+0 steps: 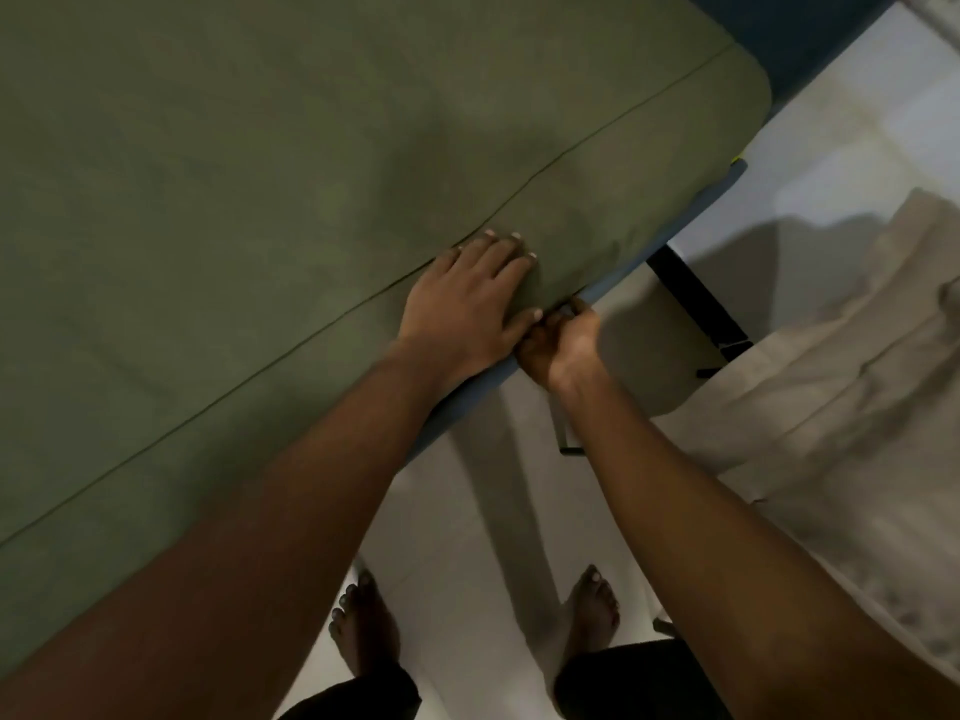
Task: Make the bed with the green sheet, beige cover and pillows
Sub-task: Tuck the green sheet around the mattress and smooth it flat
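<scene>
The green sheet (260,189) covers the mattress across the upper left, with a long seam running diagonally over it. My left hand (467,298) presses flat on the sheet at the mattress side, fingers straight. Just below it, my right hand (558,340) curls its fingers at the sheet's lower edge, where it meets the blue mattress side (691,210); its fingertips are hidden under the edge. The beige cover (831,387) lies rumpled on the floor at the right. No pillows are in view.
A black bed-frame leg (696,298) stands under the mattress corner at right. Pale floor tiles (467,511) run along the bedside, where my bare feet (363,626) stand. A dark blue wall or headboard (789,39) lies beyond the corner.
</scene>
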